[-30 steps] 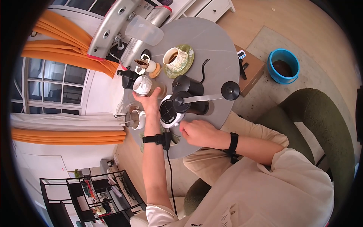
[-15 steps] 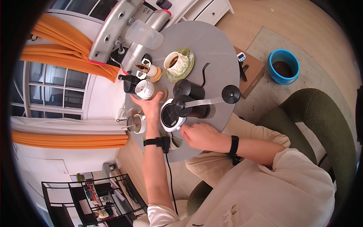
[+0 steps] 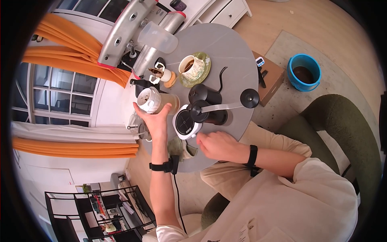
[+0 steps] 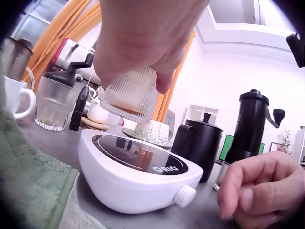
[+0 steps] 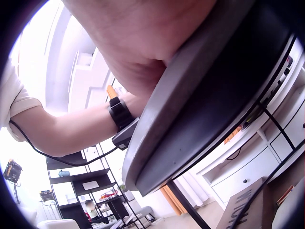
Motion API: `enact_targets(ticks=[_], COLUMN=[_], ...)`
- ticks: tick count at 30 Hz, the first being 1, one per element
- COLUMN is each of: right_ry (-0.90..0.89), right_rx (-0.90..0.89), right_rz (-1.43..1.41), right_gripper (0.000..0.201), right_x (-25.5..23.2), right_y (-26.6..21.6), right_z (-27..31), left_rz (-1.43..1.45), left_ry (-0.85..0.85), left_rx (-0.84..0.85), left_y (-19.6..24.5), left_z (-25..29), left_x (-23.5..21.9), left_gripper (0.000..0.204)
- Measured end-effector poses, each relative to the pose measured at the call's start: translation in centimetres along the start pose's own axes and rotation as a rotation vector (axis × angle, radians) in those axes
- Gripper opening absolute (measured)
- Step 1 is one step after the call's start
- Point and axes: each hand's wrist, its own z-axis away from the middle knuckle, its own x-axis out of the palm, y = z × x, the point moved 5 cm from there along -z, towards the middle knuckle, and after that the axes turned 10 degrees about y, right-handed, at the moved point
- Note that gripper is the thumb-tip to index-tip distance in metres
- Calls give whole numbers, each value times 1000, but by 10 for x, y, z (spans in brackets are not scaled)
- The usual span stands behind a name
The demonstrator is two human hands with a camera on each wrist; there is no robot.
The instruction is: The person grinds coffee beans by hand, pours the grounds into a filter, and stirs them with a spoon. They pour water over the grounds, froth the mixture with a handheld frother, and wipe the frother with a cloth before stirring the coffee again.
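Note:
My left hand [image 3: 155, 121] holds a ribbed glass server [image 4: 132, 95] with a white dripper [image 3: 148, 100] on top. Dark grounds show inside the dripper, and brown liquid lies at the bottom of the glass. In the left wrist view the glass hangs tilted above and behind a white hot plate [image 4: 138, 186] with a round black top and a knob. My right hand [image 3: 219, 145] rests at the table edge beside that knob, fingers loosely curled around nothing. Near it stand a black hand grinder [image 3: 211, 113] with a crank and a black gooseneck kettle [image 3: 204, 93].
A patterned cup [image 3: 192, 67] of dark liquid sits on a green saucer [image 3: 203, 76]. A clear plastic container [image 3: 158, 37] lies near the espresso machine [image 3: 125, 30]. A green cloth [image 3: 181, 149] lies by my left wrist. A blue bucket [image 3: 304, 82] stands on the floor.
My left hand has drawn the glass server and dripper a little towards me and they look larger; the white mug behind is now mostly hidden. My right hand has stayed in place.

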Motion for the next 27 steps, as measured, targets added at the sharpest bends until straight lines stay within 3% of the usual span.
enact_targets(ticks=[11,16,22,25,27], right_ry=[62,79,336,367,501], right_rx=[-39,-29,-126,-4,-14], right_rz=[-11,-21,-192,-251,-186], right_gripper=[18,17,25,33,46], right_x=[-3,-7,-36,-54,-65], right_y=[-3,-7,-9,2,5], right_z=[3,4,39,55,53], left_rz=[101,113,96,248,260], left_ry=[-136,-110,-83,-44,51], left_rx=[-101,-84,1,-30,-12], left_y=[1,-1,-6,-12,-10], left_z=[62,71,85,102,117], left_x=[-22,-22,-23,-16,-16], left_gripper=[136,134,131,123,116])
